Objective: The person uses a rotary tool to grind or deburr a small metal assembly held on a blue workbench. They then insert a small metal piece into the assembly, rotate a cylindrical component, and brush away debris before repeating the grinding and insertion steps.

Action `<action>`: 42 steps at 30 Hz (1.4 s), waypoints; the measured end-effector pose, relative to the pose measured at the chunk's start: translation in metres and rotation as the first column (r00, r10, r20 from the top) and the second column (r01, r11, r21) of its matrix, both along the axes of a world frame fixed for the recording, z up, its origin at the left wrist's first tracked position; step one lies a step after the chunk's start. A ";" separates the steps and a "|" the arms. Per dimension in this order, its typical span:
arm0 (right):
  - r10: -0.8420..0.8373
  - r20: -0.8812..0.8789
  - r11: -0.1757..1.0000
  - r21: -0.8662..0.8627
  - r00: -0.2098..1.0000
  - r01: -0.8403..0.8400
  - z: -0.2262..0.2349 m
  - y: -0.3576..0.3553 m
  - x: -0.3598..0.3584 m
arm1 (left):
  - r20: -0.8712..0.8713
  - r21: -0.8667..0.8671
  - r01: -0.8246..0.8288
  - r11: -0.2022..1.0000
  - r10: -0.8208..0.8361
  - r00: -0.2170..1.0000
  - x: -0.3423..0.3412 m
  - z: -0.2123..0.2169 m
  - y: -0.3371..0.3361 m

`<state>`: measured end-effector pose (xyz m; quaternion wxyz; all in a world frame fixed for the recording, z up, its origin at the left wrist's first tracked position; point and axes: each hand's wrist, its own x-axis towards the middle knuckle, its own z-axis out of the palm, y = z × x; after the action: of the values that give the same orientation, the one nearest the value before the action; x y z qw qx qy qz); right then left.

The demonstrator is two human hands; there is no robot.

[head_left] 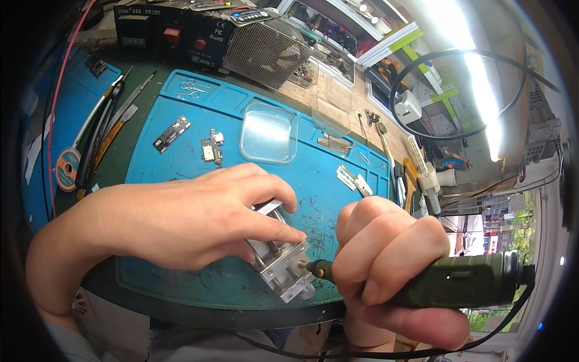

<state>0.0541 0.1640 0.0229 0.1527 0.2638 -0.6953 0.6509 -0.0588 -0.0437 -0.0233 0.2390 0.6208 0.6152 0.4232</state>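
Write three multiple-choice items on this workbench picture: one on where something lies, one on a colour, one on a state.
1. Where does the clear plastic tray lie?
A. on the blue mat, beyond the left hand
B. under the metal jig
C. in the right hand

2. What colour is the body of the rotary tool?
A. bright red
B. dark green
C. white

3. What is the left hand doing?
A. hanging in the air
B. pressing down on the small metal jig
C. holding scissors

Answers:
1 A, the tray sits on the mat farther from the person.
2 B, the casing in the right hand is dark green.
3 B, the fingers rest on the jig.
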 end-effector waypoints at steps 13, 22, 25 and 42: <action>0.005 0.007 1.000 -0.002 1.000 -0.005 -0.001 0.002 0.001 | -0.007 0.002 -0.002 1.000 0.002 1.000 0.000 0.000 0.000; 0.032 0.013 0.999 -0.004 0.999 -0.032 -0.001 0.003 0.000 | -0.012 0.000 0.000 1.000 0.000 1.000 0.000 0.000 0.000; 0.036 0.014 0.999 -0.004 0.999 -0.036 -0.001 0.004 0.000 | -0.014 0.003 0.002 1.000 -0.002 1.000 0.000 0.001 0.001; 0.045 0.018 0.999 -0.002 0.999 -0.045 0.001 0.003 0.001 | -0.011 0.001 0.001 1.000 -0.001 1.000 0.000 0.000 0.000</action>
<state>0.0546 0.1675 0.0241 0.1320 0.2736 -0.6900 0.6570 -0.0587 -0.0436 -0.0233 0.2357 0.6233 0.6160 0.4200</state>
